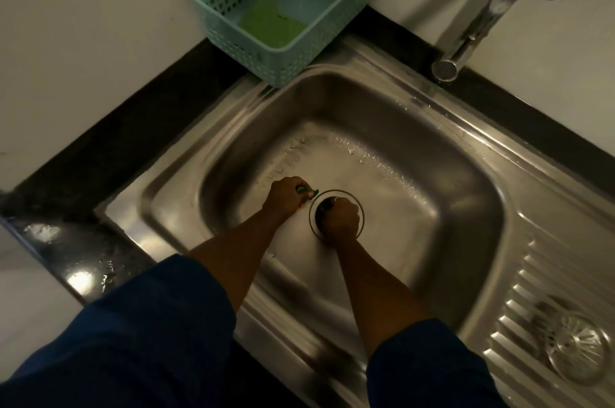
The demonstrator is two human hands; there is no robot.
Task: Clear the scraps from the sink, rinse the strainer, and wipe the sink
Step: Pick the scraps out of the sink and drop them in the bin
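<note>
Steel sink, left hand pinching green scraps, long axis rightward; right hand over drain, grip unclear.

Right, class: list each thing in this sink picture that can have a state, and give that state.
Tap: off, no water running.
Sink: wet, droplets on its floor.
Basket: upright, a green pad inside.
Left grip: closed round green scraps.
Right grip: curled over the drain; contents hidden.
Round item: lying on the drainboard.
</note>
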